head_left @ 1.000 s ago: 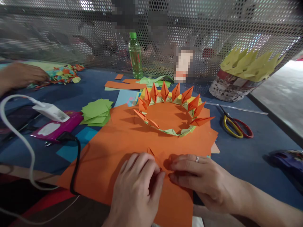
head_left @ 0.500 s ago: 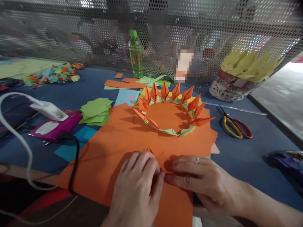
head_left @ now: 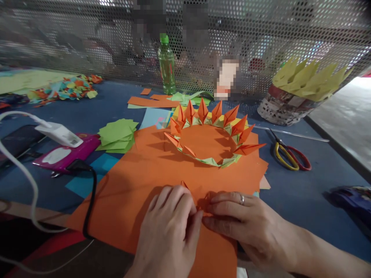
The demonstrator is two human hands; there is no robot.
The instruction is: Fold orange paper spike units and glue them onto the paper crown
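Note:
My left hand (head_left: 169, 227) and my right hand (head_left: 246, 226) meet low in the middle, fingers curled and pressed onto a small folded orange paper piece (head_left: 199, 200) that lies on a stack of large orange sheets (head_left: 136, 181). Only its tips show between my fingers. A ring sits on my right hand. Just beyond, on the same sheets, rests a ring of folded orange and green paper points (head_left: 208, 131), open toward me.
Green paper squares (head_left: 117, 133), a pink device (head_left: 65, 154) with a white plug and cables lie left. Scissors (head_left: 286, 154) and a basket of yellow folded pieces (head_left: 298, 88) are right. A green bottle (head_left: 166, 63) stands by the mesh screen. Paper scraps (head_left: 65, 88) sit far left.
Another person's hand at the far left by the paper scraps has gone from view. My fingers have shifted slightly on the small orange piece.

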